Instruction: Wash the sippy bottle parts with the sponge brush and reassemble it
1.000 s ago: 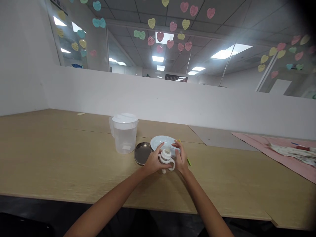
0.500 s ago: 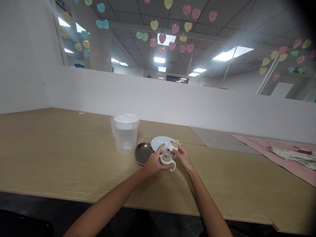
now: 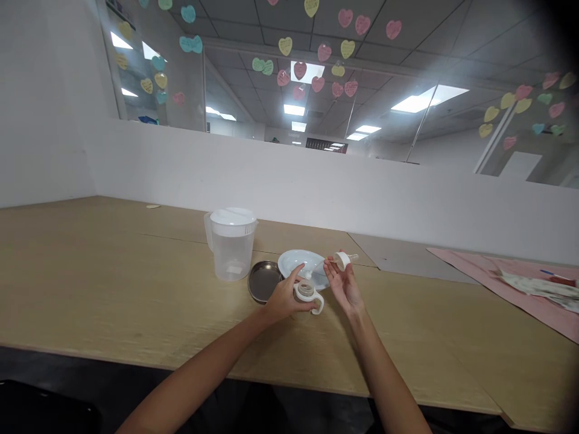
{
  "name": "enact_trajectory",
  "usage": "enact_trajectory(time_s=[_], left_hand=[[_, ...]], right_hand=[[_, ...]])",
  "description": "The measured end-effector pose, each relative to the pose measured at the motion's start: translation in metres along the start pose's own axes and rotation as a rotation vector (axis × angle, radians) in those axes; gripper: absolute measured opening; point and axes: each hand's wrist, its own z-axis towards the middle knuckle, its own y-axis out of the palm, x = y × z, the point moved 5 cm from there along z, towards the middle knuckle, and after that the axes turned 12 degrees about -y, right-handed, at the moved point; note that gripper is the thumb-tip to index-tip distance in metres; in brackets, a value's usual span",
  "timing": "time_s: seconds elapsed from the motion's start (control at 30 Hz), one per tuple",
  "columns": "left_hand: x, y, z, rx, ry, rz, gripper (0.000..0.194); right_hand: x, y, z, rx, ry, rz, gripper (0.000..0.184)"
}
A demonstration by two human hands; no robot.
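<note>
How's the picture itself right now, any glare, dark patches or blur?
Head view: ceiling lights glare bright white up top; head view, upper right corner: falls into black; head view, centre: the clear tip on the white cap in the right hand looks soft, fine detail lost.

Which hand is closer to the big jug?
Left. The left hand, holding the bottle, is right of the jug; the right hand, holding the lid, is farther right.

Head-worn, close above long light-brown wooden table [image 3: 149,295] — looking forward and down, facing flat white wall [image 3: 289,187].
</note>
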Motion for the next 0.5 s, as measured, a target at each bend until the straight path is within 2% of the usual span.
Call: enact_trajectory(time_s=[0.33, 0.43, 0.5], left_hand=[[0.000, 0.000, 0.000, -0.001, 0.017, -0.003, 0.092], [0.001, 0.000, -0.001, 0.001, 0.006, 0.004, 0.090], [0.001, -0.001, -0.001, -0.009, -0.002, 0.008, 0.089]], right_hand=[[0.015, -0.002, -0.001, 0.052, 0.098, 0.007, 0.036], [0.018, -0.003, -0.002, 0.047, 0.087, -0.110, 0.038], [0.020, -0.006, -0.003, 0.038, 0.045, -0.278, 0.042]])
